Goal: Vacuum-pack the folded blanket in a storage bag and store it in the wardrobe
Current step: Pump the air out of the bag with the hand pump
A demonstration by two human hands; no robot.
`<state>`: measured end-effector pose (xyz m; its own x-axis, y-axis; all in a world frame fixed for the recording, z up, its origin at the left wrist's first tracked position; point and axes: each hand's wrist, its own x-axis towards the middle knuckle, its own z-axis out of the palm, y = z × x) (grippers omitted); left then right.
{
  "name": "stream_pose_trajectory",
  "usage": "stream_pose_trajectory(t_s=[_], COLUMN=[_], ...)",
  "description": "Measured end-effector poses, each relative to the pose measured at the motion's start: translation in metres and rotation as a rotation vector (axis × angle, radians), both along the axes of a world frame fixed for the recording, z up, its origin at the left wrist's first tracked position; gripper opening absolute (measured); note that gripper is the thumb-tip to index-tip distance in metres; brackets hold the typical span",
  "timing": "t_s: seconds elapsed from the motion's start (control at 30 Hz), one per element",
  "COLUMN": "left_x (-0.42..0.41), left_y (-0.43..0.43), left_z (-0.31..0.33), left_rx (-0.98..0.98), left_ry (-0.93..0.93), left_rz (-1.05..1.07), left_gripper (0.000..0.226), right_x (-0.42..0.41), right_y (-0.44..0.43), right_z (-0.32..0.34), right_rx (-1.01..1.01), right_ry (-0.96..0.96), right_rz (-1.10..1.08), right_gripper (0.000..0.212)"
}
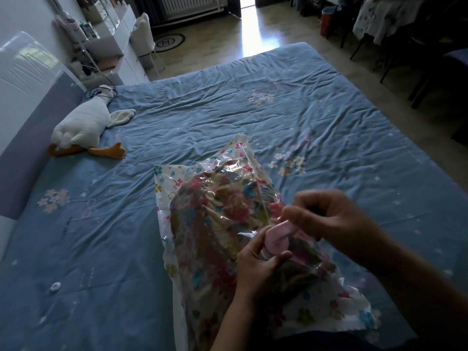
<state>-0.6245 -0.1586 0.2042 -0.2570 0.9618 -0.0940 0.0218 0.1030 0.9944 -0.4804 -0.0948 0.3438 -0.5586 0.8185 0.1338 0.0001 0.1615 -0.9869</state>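
Observation:
A clear storage bag [174, 252] printed with small flowers lies on the blue bed in front of me. Inside it is the folded floral blanket [217, 216], which fills most of the bag. A small pink hand pump [277, 236] stands on top of the bag near its right side. My left hand [258, 264] grips the pump's lower part. My right hand [326, 216] pinches the pump's upper end from above. A small white round cap [55, 286] lies loose on the sheet at the left.
The blue flowered bed sheet [228, 117] spreads wide around the bag. A white plush goose [81, 127] lies at the far left by the headboard [22, 138]. A white dresser and chair [141, 34] stand beyond the bed; dark chairs stand at the right.

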Motion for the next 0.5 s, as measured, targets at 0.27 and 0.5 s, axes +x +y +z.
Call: stream_pose_trajectory(t_s=[0.27,0.5], left_x=[0.004,-0.001], left_y=[0.0,0.002], left_z=[-0.002,-0.003], left_rx=[-0.02,-0.012], left_ry=[0.001,0.025], left_rz=[-0.011,-0.004], left_gripper=[0.049,0.054], right_x=[-0.005,0.004], right_y=[-0.001,0.004], right_z=[-0.063,0.013], right_rx=[0.005,-0.089], right_ry=[-0.436,0.115], right_rz=[-0.072,0.068], right_gripper=[0.079,0.034])
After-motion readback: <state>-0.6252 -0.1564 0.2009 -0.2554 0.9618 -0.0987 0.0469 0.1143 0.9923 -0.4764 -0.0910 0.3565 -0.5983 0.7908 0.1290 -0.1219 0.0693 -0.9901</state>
